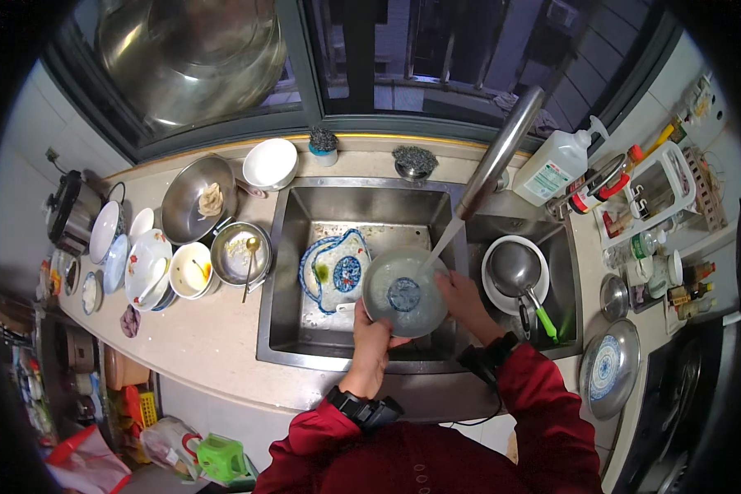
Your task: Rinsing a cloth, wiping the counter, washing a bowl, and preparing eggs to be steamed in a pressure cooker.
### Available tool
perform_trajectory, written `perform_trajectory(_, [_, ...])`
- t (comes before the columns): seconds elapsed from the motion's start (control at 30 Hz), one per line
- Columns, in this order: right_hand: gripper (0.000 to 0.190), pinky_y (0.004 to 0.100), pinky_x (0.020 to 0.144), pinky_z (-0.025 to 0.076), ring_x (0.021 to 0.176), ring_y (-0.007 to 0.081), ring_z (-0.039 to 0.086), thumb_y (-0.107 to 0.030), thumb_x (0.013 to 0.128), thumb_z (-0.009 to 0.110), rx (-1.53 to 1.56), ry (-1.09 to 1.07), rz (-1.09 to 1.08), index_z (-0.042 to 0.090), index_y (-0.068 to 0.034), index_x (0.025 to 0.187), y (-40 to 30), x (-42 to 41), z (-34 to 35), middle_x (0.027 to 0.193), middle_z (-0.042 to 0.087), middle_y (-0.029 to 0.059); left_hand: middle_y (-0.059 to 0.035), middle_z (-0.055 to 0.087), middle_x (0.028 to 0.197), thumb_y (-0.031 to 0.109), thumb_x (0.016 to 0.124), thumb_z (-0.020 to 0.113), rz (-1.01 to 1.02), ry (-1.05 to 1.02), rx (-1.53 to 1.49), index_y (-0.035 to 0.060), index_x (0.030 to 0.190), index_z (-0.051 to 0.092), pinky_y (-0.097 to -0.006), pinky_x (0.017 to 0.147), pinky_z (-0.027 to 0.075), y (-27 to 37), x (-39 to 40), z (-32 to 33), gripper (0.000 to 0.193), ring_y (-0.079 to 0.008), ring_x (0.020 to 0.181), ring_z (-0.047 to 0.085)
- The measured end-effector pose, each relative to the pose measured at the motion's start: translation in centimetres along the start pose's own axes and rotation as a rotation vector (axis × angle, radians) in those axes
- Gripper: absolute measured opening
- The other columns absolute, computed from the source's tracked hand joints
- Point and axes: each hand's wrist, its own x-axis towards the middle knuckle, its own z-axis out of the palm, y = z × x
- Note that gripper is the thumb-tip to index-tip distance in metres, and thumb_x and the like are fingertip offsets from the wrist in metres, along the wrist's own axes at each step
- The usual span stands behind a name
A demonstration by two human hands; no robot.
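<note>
Over the left basin of a steel double sink (pixel 321 364), both my hands grip a round bowl (pixel 376 290) with a blue pattern at its centre. Water from the tall tap (pixel 500 151) pours into it, and cloudy water stands inside. My left hand (pixel 373 343) holds the rim at the lower left, thumb on top. At the right side, my right hand (pixel 466 302) clasps the rim. Beneath and to the left, blue-and-white patterned dishes (pixel 330 272) lie on the basin floor, with a green smear on one. A white handle-like piece beside them is partly hidden by the bowl.
On the left counter stand a large steel bowl (pixel 185 185), a steel pot (pixel 222 238) with a spoon, and several used bowls (pixel 137 265). The right basin holds a white bowl (pixel 489 287) and a steel ladle (pixel 512 268). A pump bottle (pixel 549 170) stands behind.
</note>
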Motion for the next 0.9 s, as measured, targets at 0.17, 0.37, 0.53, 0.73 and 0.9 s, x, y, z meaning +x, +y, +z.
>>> perform_trajectory(0.17, [0.027, 0.0500, 0.068, 0.041, 0.079, 0.0464, 0.052, -0.021, 0.086, 0.047, -0.424, 0.420, -0.471, 0.048, 0.001, 0.102, 3.2, 0.9, 1.1, 0.087, 0.054, 0.0285, -0.0157, 0.044, 0.116, -0.011, 0.070, 0.037, 0.098, 0.066, 0.069, 0.0092, 0.131, 0.018, -0.0310, 0.053, 0.057, -1.4, -0.3, 0.6, 0.067, -0.0281, 0.090, 0.059])
perform_trajectory(0.37, [0.031, 0.0454, 0.066, 0.045, 0.080, 0.0416, 0.055, -0.018, 0.085, 0.048, -0.608, 0.312, -0.482, 0.045, 0.000, 0.109, 3.3, 1.5, 0.3, 0.084, 0.056, 0.0271, -0.0149, 0.044, 0.117, -0.009, 0.072, 0.039, 0.123, 0.067, 0.136, 0.0103, 0.134, 0.013, -0.0300, 0.055, 0.056, -1.0, -0.8, -0.1, 0.070, -0.0244, 0.091, 0.057])
perform_trajectory(0.53, [0.049, 0.0372, 0.066, 0.050, 0.082, 0.0318, 0.060, -0.021, 0.080, 0.057, -0.153, 0.094, -0.354, 0.040, 0.000, 0.120, 4.2, 1.5, 0.6, 0.097, 0.057, 0.0212, -0.0153, 0.045, 0.116, -0.010, 0.072, 0.038, 0.122, 0.130, 0.116, 0.0090, 0.133, 0.019, -0.0291, 0.052, 0.055, -0.4, -0.6, -0.3, 0.066, -0.0236, 0.087, 0.058])
perform_trajectory(0.73, [0.064, 0.0343, 0.068, 0.053, 0.090, 0.0230, 0.057, -0.017, 0.073, 0.061, 0.694, -0.133, 0.013, 0.032, -0.001, 0.127, 2.3, -0.6, 2.2, 0.110, 0.050, 0.0134, -0.0188, 0.047, 0.115, -0.011, 0.074, 0.036, -0.116, -0.004, -0.056, 0.0030, 0.126, 0.028, -0.0322, 0.055, 0.056, -0.1, 0.4, -1.4, 0.055, -0.0281, 0.085, 0.061])
perform_trajectory(0.9, [0.064, 0.0314, 0.060, 0.054, 0.091, 0.0214, 0.056, -0.018, 0.072, 0.058, 0.562, -0.026, -0.048, 0.032, -0.002, 0.128, 1.6, -1.3, 2.0, 0.107, 0.051, 0.0121, -0.0222, 0.058, 0.097, 0.008, 0.080, 0.055, 1.176, 0.176, 1.455, -0.0012, 0.101, 0.055, -0.0443, 0.075, 0.048, 1.0, 1.0, -1.9, 0.023, -0.0376, 0.083, 0.059])
